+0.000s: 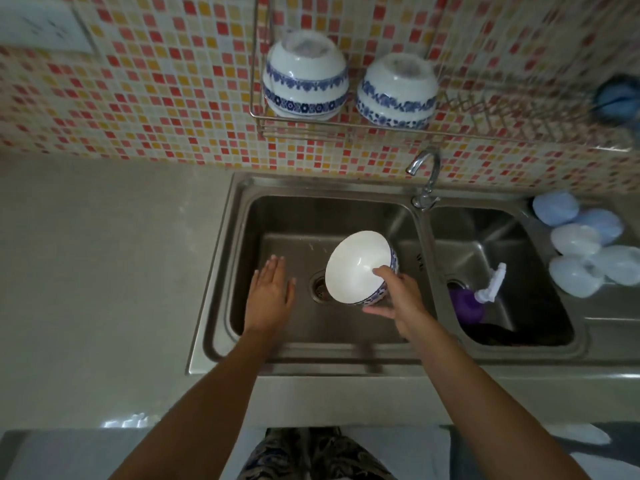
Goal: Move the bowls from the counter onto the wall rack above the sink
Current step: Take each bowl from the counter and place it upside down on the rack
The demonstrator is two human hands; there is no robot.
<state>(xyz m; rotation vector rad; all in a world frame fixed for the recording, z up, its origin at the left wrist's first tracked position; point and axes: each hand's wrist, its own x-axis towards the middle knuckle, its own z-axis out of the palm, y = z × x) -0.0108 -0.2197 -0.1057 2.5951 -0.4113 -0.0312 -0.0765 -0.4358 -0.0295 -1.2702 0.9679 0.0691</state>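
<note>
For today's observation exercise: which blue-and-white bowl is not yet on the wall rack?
The bowl in the right hand, tilted above the sink. The other bowls sit upside down, stacked on the rack.

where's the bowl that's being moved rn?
In the head view, the bowl is in the right hand, tilted, over the left basin of the sink, below the wall rack.
</note>
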